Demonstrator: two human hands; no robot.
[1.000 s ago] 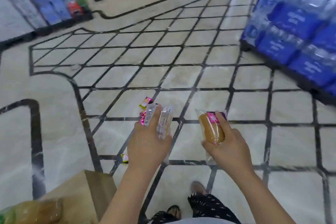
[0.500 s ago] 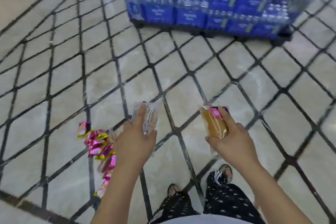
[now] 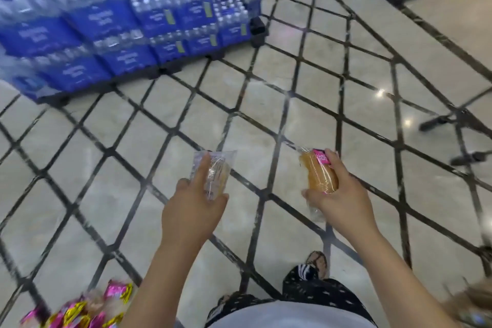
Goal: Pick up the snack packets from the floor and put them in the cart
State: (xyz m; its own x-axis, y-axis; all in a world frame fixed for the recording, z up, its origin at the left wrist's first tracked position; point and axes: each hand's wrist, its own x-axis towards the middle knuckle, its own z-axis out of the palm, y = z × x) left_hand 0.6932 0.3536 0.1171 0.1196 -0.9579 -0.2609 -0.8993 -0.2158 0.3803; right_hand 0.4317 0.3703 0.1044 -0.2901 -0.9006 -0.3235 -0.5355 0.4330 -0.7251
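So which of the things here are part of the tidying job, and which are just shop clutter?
Part of the job:
- clear packet in the left hand
- bun packet in the right hand
- pink and gold packets on the floor

Just there:
- bottled water packs
- tiled floor

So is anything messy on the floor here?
Yes. A heap of pink and yellow snack packets lies scattered on the tiled floor at the lower left. The left hand and right hand each hold a wrapped bun.
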